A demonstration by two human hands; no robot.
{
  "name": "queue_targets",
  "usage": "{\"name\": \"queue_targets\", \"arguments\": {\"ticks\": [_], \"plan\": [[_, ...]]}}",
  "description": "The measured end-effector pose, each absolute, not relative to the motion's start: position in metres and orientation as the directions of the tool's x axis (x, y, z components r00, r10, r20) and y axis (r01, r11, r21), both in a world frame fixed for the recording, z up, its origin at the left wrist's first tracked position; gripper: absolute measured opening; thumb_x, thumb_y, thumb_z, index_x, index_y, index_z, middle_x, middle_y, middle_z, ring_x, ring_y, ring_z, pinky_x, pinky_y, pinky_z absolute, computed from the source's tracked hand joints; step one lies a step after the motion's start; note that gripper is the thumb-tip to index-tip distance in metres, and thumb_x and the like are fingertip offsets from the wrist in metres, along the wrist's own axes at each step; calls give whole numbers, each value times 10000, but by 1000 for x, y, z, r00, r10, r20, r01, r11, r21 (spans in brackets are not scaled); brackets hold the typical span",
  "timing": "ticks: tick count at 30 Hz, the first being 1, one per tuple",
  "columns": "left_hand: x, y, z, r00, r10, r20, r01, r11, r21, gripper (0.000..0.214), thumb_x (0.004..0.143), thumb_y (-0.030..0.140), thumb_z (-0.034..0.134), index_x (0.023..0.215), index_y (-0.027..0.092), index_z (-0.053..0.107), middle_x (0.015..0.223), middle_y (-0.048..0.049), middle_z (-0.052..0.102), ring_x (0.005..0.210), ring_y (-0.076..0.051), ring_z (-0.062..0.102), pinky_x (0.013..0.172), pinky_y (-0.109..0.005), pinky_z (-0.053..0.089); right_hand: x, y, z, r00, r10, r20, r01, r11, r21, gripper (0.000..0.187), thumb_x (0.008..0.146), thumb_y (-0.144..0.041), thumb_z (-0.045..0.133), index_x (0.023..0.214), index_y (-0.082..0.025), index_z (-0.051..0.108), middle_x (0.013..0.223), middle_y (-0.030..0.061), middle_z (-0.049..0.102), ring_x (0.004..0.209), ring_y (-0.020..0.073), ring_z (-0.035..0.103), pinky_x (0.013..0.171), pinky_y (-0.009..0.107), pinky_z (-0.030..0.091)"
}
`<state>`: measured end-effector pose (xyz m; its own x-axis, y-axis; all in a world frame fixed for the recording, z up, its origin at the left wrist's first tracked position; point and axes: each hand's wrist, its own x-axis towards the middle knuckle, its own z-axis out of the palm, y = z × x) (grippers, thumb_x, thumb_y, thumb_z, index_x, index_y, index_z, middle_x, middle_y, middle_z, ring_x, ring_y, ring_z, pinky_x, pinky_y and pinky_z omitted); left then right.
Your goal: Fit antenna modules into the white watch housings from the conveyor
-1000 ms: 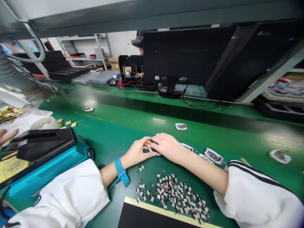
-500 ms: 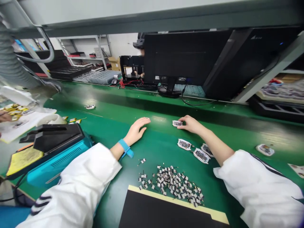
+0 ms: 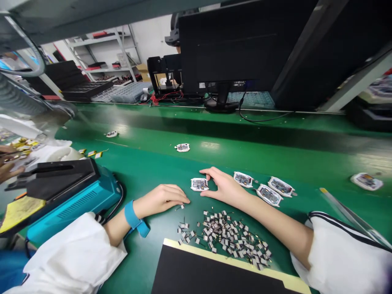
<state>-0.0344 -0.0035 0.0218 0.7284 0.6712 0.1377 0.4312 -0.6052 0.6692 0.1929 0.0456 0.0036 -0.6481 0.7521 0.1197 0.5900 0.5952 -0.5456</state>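
On the green mat lies a white housing with a circuit board [image 3: 199,184]. My right hand [image 3: 219,185] is beside its right end, thumb and index finger spread around it; whether a finger touches it I cannot tell. My left hand [image 3: 162,200], with a blue wrist strap [image 3: 134,218], rests low over the mat, fingers stretched out loosely. Its fingertips are just above a small silver part with a short lead [image 3: 183,206]. A pile of such small parts [image 3: 229,232] is spread out nearer to me.
Another housing [image 3: 183,147] lies farther back; several more are by my right forearm. A black sheet with a yellow edge [image 3: 214,273] is in front. Tweezers [image 3: 352,214] lie at right, a blue-and-black machine [image 3: 70,196] at left. A monitor [image 3: 232,53] stands behind; another person's hand [image 3: 9,169] shows at far left.
My right hand has brought the housing left and nearer, and its fingers have spread. My left hand has drawn back toward me, uncovering the housing farther back. The view has tilted down.
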Motion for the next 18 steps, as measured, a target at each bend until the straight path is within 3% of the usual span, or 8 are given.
{"name": "queue_targets", "arguments": {"ticks": [5, 9, 12, 18], "plan": [[-30, -6, 20, 523, 832, 184, 564, -500, 657, 208, 807, 226, 498, 982, 182, 600, 843, -50, 653, 755, -127, 596, 705, -231, 481, 193, 46, 1, -620, 759, 199, 552, 602, -577, 341, 766, -393, 514, 1048, -200, 514, 874, 29, 567, 734, 138, 536, 615, 249, 415], [-12, 0, 21, 342, 893, 293, 586, -447, 676, 134, 793, 200, 512, 863, 169, 622, 867, -40, 642, 787, -125, 595, 727, -223, 482, 188, 49, -2, -589, 779, 215, 547, 580, -603, 180, 827, -279, 437, 849, -189, 592, 786, 15, 585, 663, 110, 527, 587, 228, 391], [4, 3, 20, 362, 863, 353, 604, -506, 617, 136, 791, 177, 510, 866, 177, 624, 880, -34, 626, 819, -123, 582, 752, -225, 474, 188, 51, -5, -595, 777, 205, 546, 579, -606, 201, 843, -246, 409, 824, -187, 601, 811, 20, 595, 720, 121, 546, 645, 241, 412], [10, 7, 12, 439, 812, 385, 650, -583, 487, 158, 806, 155, 491, 918, 166, 602, 883, -38, 628, 814, -118, 586, 742, -215, 476, 198, 43, -3, -654, 712, 255, 523, 669, -528, 317, 814, -365, 452, 1051, -171, 533, 1016, 63, 549, 893, 163, 541, 752, 285, 448]]}}
